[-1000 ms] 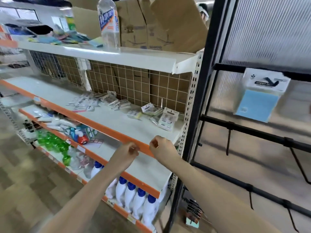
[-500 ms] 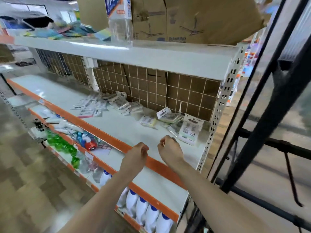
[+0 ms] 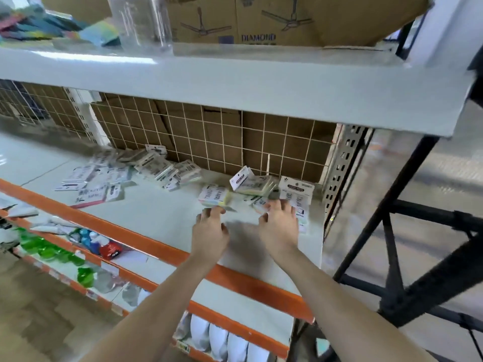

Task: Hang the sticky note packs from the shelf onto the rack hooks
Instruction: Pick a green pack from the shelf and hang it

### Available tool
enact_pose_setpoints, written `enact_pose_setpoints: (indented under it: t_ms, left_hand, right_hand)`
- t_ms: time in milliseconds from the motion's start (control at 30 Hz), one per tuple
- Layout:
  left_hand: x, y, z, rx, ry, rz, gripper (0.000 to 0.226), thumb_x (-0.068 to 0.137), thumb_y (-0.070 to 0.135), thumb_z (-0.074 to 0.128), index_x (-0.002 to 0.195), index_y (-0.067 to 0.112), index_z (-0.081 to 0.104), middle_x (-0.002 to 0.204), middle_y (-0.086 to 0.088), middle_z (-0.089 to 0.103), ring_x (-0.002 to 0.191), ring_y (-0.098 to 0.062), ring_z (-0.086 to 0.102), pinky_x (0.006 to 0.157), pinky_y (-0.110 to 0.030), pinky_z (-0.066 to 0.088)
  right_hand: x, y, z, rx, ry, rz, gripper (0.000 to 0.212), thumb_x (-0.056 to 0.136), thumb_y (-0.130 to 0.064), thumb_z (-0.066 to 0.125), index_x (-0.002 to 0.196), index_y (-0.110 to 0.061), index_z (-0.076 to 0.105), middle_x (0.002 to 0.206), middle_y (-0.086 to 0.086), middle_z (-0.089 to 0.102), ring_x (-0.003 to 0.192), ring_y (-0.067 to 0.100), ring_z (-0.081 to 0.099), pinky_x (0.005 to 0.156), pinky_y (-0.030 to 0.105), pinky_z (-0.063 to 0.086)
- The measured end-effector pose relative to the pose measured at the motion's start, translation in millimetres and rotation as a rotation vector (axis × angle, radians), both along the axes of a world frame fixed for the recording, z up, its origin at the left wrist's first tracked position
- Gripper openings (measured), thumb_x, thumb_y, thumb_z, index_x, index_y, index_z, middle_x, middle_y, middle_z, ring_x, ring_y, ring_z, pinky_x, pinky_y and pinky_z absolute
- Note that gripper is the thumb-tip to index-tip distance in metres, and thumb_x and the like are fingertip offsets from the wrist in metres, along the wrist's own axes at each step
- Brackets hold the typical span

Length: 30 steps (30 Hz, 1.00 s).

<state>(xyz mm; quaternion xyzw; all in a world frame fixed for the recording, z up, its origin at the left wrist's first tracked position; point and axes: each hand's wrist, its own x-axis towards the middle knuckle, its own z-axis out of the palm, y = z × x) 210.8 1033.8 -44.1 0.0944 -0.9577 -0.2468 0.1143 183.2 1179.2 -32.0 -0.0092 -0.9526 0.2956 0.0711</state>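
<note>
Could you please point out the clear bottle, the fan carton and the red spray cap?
clear bottle (image 3: 142, 22), head view, its lower body.
fan carton (image 3: 261, 19), head view, printed front face.
red spray cap (image 3: 111, 250), head view, cap top.

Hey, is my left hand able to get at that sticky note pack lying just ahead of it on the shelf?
Probably yes. The left hand is over the shelf with spread fingers just short of the sticky note pack, and nothing lies between them. The right hand is off to the side.
</note>
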Motion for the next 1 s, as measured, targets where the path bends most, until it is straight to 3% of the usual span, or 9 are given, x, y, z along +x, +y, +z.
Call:
enact_pose_setpoints:
  t_ms: [167,300,400,500,633,800,933,1000]
  left_hand:
    - [-41,-25,-4,-0.055,-0.041,-0.088,0.048,0.083,0.000,0.050,0.130,0.009,0.046,0.130,-0.017,0.046,0.117,-0.035,0.043,0.095,-0.040,0.036]
    - [-68,-41,-4,-0.106,0.093,-0.059,0.059,0.076,-0.004,0.052,0.133,0.011,0.047,0.131,-0.014,0.047,0.120,-0.034,0.041,0.096,-0.039,0.032]
    - [-84,-54,-10,-0.165,0.074,-0.081,0.052,0.083,0.004,0.053,0.133,0.017,0.047,0.133,-0.007,0.050,0.125,-0.029,0.041,0.100,-0.036,0.027]
    - [-91,-67,-20,-0.200,0.045,-0.102,0.035,0.089,0.015,0.054,0.124,0.020,0.056,0.123,-0.004,0.059,0.119,-0.026,0.048,0.100,-0.035,0.029]
    - [-86,-74,-29,-0.134,0.102,-0.160,0.015,0.087,0.013,0.064,0.101,0.012,0.068,0.103,-0.008,0.068,0.102,-0.031,0.057,0.083,-0.039,0.042]
    - [-77,-78,-28,-0.064,0.160,-0.248,0.010,0.078,0.004,0.072,0.086,0.010,0.071,0.086,-0.009,0.071,0.086,-0.034,0.062,0.069,-0.038,0.047]
    - [-67,-80,-20,0.013,0.160,-0.290,0.010,0.075,0.009,0.076,0.082,0.015,0.073,0.080,-0.005,0.071,0.081,-0.030,0.065,0.060,-0.034,0.048]
    - [-58,-80,-18,0.011,0.203,-0.344,0.014,0.069,0.009,0.082,0.078,0.015,0.073,0.072,-0.004,0.069,0.068,-0.028,0.066,0.051,-0.031,0.048]
  right_hand:
    - [-30,-2,-4,-0.007,-0.068,-0.151,0.059,0.088,-0.023,0.055,0.137,0.000,0.032,0.145,0.020,0.028,0.134,0.037,0.025,0.110,0.046,0.027]
    - [-48,-10,-14,0.060,-0.139,-0.228,0.070,0.089,-0.035,0.054,0.142,0.000,0.023,0.153,0.023,0.017,0.139,0.039,0.018,0.113,0.045,0.020]
    - [-52,-17,-25,0.226,-0.108,-0.281,0.068,0.091,-0.033,0.050,0.144,0.000,0.022,0.153,0.020,0.023,0.139,0.037,0.023,0.115,0.043,0.019]
    - [-51,-18,-31,0.326,-0.049,-0.310,0.056,0.093,-0.029,0.047,0.140,-0.004,0.031,0.146,0.016,0.035,0.134,0.033,0.030,0.112,0.040,0.021]
    - [-44,-17,-35,0.432,0.004,-0.296,0.041,0.096,-0.019,0.044,0.135,-0.005,0.040,0.138,0.012,0.044,0.127,0.031,0.039,0.107,0.037,0.029]
    - [-29,-23,-31,0.465,0.021,-0.279,0.042,0.084,0.003,0.051,0.126,0.002,0.052,0.125,0.020,0.055,0.111,0.040,0.050,0.096,0.044,0.039]
    - [-13,-21,-31,0.483,0.001,-0.190,0.044,0.086,-0.001,0.053,0.130,-0.002,0.051,0.126,0.017,0.054,0.111,0.037,0.050,0.097,0.041,0.038]
    - [-4,-21,-27,0.481,0.027,-0.178,0.037,0.091,-0.009,0.054,0.128,-0.007,0.054,0.126,0.011,0.055,0.110,0.033,0.051,0.096,0.039,0.041]
